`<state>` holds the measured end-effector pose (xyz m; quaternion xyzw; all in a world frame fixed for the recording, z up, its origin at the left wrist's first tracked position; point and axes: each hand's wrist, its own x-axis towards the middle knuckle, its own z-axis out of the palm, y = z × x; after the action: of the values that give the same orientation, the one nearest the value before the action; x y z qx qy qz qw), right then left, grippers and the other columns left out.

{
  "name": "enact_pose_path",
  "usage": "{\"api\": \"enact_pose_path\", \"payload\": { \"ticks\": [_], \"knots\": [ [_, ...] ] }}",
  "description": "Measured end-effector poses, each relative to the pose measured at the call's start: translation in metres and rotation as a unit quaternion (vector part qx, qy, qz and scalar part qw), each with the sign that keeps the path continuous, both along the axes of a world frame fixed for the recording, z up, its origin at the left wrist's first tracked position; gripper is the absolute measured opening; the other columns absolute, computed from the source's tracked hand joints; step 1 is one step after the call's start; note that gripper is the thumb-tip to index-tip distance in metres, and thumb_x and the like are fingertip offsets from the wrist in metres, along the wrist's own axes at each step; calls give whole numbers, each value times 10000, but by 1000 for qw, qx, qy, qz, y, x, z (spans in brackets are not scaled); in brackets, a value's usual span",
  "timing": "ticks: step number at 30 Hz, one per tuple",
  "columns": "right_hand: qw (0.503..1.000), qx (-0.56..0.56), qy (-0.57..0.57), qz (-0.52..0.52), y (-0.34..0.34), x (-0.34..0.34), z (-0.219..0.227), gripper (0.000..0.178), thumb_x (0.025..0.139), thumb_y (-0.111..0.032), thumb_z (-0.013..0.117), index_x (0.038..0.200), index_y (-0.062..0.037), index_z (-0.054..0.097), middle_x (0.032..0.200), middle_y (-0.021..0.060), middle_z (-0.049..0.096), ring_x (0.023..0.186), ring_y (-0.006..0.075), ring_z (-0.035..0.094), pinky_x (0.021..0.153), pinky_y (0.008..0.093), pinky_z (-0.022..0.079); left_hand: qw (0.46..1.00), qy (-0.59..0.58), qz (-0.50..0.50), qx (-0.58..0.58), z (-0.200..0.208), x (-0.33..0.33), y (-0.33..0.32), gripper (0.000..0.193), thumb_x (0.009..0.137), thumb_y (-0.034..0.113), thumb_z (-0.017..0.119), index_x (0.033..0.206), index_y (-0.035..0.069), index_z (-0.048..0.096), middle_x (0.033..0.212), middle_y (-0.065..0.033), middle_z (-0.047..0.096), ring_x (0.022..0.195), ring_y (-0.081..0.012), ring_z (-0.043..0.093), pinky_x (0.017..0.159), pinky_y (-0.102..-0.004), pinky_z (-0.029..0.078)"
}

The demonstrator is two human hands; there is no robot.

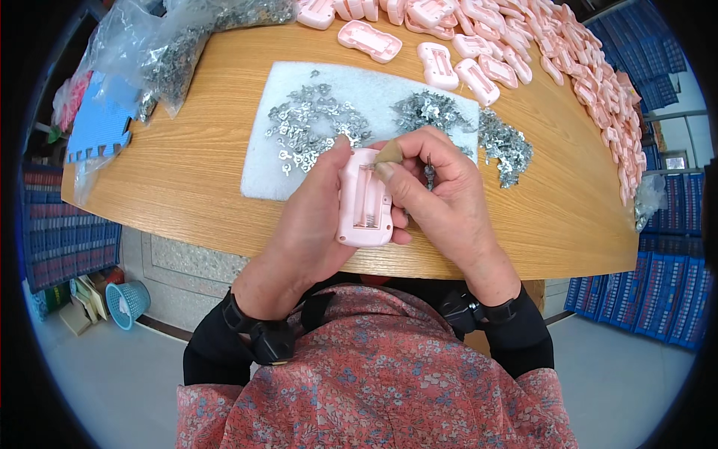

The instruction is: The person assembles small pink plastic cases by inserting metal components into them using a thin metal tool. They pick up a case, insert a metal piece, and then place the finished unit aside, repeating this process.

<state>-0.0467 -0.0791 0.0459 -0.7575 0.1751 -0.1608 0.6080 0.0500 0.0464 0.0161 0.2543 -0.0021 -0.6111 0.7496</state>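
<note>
My left hand (305,202) is wrapped round a pink plastic casing (365,198), its long battery compartment facing up. Coil springs (367,221) show at the compartment's near end. At the far end, my right hand (449,191) is pinched, thumb and index finger pressing there; a tan finger cover (389,153) sits on the index finger. What lies under those fingertips is mostly hidden. A few small metal contacts (429,173) are tucked in the curled fingers of the right hand. Just beyond, loose metal contacts (318,123) lie spread on a white foam sheet (258,168).
More metal contacts (430,111) are heaped on the foam's right part, with another pile (507,146) on the wooden table (568,224). Many pink casings (441,66) cover the back and right edge. Plastic bags (179,60) of metal parts and a blue foam mat (101,123) occupy the left.
</note>
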Motion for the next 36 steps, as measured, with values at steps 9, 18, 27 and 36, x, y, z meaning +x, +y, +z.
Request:
{"api": "enact_pose_path", "payload": {
  "ticks": [9,18,27,36],
  "knots": [
    [997,79,-11,10,2,-1,6,60,930,-27,616,959,25,615,950,58,545,614,76,602,524,218,485,1000,-2,3,-24,-6,1,0,595,1042,518,270,1193,24,566,930,-123,674,732,-236,680,629,-409,583],
    [995,101,-14,8,2,-7,7,38,929,-11,591,948,21,599,980,73,575,660,87,617,553,246,503,999,-23,11,-38,-8,0,-1,628,1037,513,273,1305,1,518,958,-134,668,730,-237,668,646,-401,562],
    [976,-209,56,6,-19,-24,4,46,840,-39,656,874,-40,626,817,75,584,747,200,597,661,348,477,990,-112,56,-61,-2,21,5,662,1038,501,274,1394,-24,461,945,-118,646,787,-215,632,711,-360,525],
    [856,-515,26,34,-9,-20,-21,130,713,-61,720,809,-76,634,755,87,548,757,295,601,648,416,492,994,-72,64,-52,-5,20,6,654,1050,495,241,1351,-22,508,928,-106,663,765,-204,646,720,-338,545]
  ]
}}
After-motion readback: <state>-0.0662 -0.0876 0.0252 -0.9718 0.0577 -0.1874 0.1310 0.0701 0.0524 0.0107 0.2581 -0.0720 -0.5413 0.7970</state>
